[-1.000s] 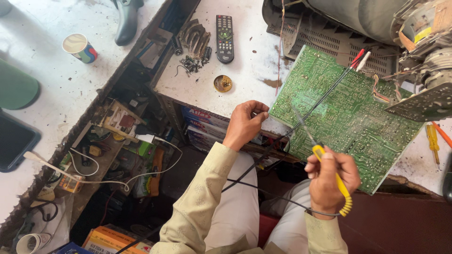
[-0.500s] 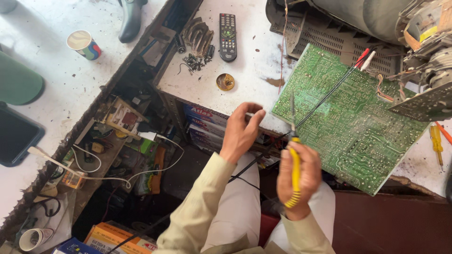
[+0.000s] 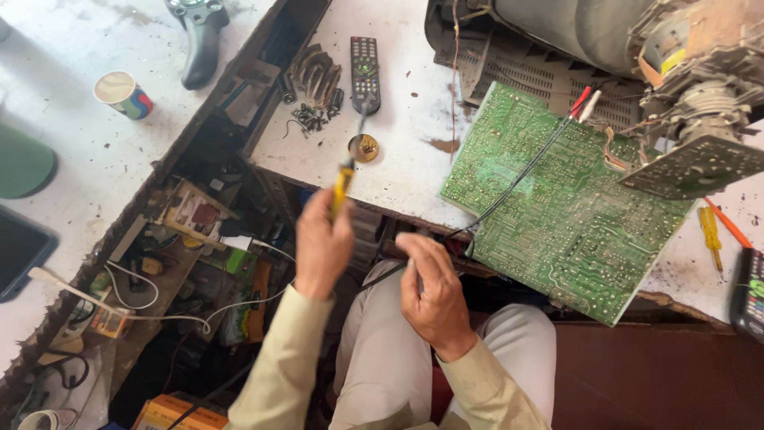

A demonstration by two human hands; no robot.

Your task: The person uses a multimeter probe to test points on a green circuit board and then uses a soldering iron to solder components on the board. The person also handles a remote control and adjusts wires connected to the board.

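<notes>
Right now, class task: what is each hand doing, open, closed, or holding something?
Left hand: closed around the yellow-handled soldering iron, tip toward the small round tin.
Right hand: fingers curled at the table edge; whether it holds anything cannot be told.

Orange carton (image 3: 171,410) bottom left, floor.

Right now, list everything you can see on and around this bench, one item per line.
circuit board: one, green, tilted over the bench's right edge
remote control: one, black, top middle of bench
small round tin: one, brass-coloured, below the remote
metal parts pile: one, dark, left of the remote
paper cup: one, white with coloured band, left surface
screwdriver: one, yellow handle, far right
probe leads: two, red and white tips, on the board
soldering iron: one, yellow handle, in the left hand, tip at the tin
left hand: gripping the iron
right hand: curled by the board's edge; what it holds, unclear
</notes>
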